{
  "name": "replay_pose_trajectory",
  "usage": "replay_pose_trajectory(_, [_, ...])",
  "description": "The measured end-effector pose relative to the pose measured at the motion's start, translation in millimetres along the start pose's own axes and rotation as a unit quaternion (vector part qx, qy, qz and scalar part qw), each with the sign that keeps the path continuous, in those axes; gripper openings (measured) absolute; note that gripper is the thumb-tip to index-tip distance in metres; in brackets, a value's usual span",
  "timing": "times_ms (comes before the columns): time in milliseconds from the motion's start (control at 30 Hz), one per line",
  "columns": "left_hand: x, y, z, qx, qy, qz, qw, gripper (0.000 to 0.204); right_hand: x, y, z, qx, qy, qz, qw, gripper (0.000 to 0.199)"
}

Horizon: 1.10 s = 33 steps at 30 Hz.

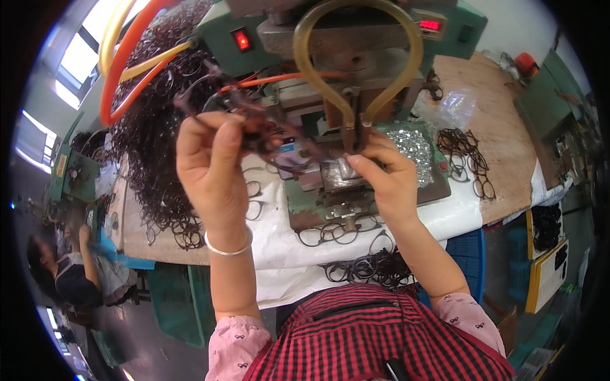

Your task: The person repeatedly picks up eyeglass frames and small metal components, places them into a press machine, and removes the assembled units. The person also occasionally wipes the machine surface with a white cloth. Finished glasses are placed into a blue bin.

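Two hands work at a small green press on the counter. The left hand (213, 162), raised above the counter's middle, pinches a dark eyeglass frame (254, 127) between thumb and curled fingers. The right hand (387, 174) is nearly closed, fingertips pressing a small metal part (348, 168) on the press bed (330, 190). This looks like the loading step; next, the frame likely needs lowering onto the bed. Its long axis runs roughly left to right, tilted down toward the press. Heaps of dark frames (152, 140) fill the counter's left edge.
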<state>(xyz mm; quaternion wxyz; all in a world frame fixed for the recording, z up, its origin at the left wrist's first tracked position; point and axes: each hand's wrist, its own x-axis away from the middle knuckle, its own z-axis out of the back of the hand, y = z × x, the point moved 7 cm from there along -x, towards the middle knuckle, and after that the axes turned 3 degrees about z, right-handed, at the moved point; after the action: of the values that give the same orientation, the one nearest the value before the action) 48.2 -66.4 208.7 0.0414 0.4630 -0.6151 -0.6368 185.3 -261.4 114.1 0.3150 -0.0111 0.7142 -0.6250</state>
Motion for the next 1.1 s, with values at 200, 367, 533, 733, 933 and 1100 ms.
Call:
replay_pose_trajectory(200, [62.3, 11.9, -46.2, -0.066, -0.156, -0.085, 0.982, 0.007, 3.6, -33.2, 19.2, 0.163, -0.12, 0.063, 0.977, 0.025])
replay_pose_trajectory(367, [105.6, -3.7, -92.1, -0.254, -0.301, -0.32, 0.862, 0.015, 19.2, 41.7, 101.0, 0.541, 0.009, 0.068, 0.838, 0.02])
replay_pose_trajectory(533, [113.2, -14.8, -101.4, -0.275, -0.275, -0.432, 0.813, 0.028, 11.4, 50.5, 112.4, 0.518, 0.023, 0.105, 0.849, 0.01])
replay_pose_trajectory(733, [110.4, -14.2, -101.4, -0.266, -0.288, -0.424, 0.817, 0.027, 2.4, 55.5, 127.7, 0.458, 0.064, 0.023, 0.886, 0.011])
replay_pose_trajectory(933, [117.4, -17.4, -95.9, -0.261, -0.296, -0.373, 0.84, 0.028, 10.0, 48.7, 130.1, 0.398, 0.116, 0.011, 0.91, 0.012])
replay_pose_trajectory(1100, [162.7, -56.5, -53.6, -0.185, -0.191, -0.043, 0.963, 0.064, 43.8, 47.7, 148.8, 0.263, 0.167, -0.042, 0.949, 0.013])
